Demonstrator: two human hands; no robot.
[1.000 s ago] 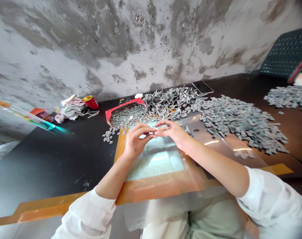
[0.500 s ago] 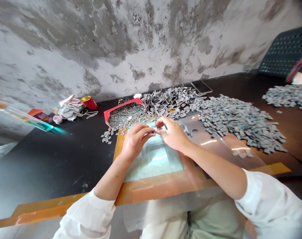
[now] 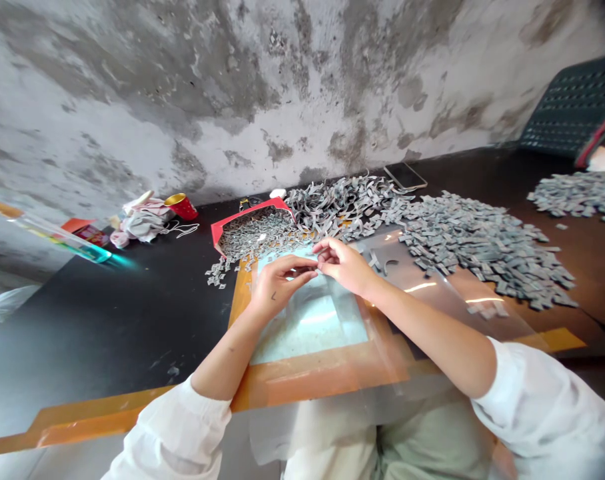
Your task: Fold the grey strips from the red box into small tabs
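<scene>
Head view, and right at the centre sits what looks like a small grey paper piece [image 3: 308,268], light and flimsy, best taken by its edge. The left hand [image 3: 280,288] and right hand [image 3: 343,265] meet over it, fingers [image 3: 327,252] curled narrow, though any actual hold is too small to tell. Below lies a clear plastic sheet [image 3: 407,280] on the black counter [image 3: 127,320], with a heap of grey paper pieces [image 3: 482,250] far right.

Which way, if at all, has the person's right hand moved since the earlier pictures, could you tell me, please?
Yes: judged against the red-rimmed tray, the right hand has shifted slightly, its fingertips now higher in view, toward the wall.
</scene>
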